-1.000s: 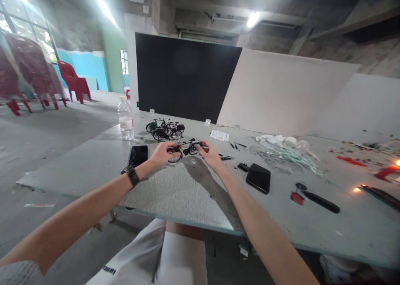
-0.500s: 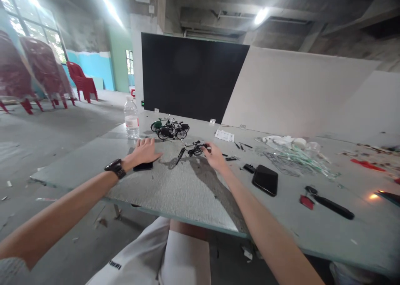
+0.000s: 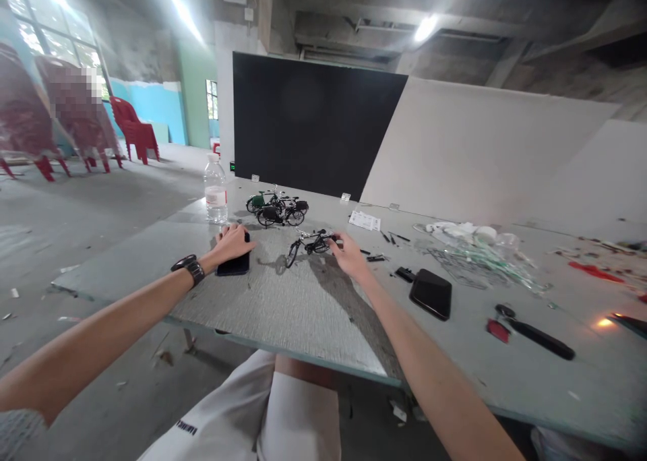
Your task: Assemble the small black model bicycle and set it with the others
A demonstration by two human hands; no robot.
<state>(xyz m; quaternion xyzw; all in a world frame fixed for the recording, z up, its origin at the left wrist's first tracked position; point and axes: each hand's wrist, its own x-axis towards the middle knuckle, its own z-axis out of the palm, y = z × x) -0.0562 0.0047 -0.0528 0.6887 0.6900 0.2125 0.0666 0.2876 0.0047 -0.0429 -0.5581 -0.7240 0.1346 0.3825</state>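
A small black model bicycle [image 3: 314, 244] stands on the table, front wheel towards me and to the left. My right hand [image 3: 348, 253] pinches it at the rear wheel between thumb and fingers. My left hand [image 3: 230, 244], with a dark watch on its wrist, lies over a black smartphone [image 3: 233, 265]. Its fingers are curled about the phone's far part and the thumb reaches past the right edge. Behind are more model bicycles [image 3: 280, 215], overlapping one another, with black and green bags.
A water bottle [image 3: 216, 195] stands at the back left. To the right lie a paper sheet [image 3: 364, 220], small black parts [image 3: 375, 258], a black flat case [image 3: 430, 294], a black-handled tool [image 3: 543, 338] and a heap of clear plastic scraps [image 3: 485, 255]. A black panel [image 3: 318, 124] borders the table's far side.
My left hand has gone from lying flat with fingers spread to curling over the phone, more of which shows. The model bicycle's front wheel has turned, showing more of its side.
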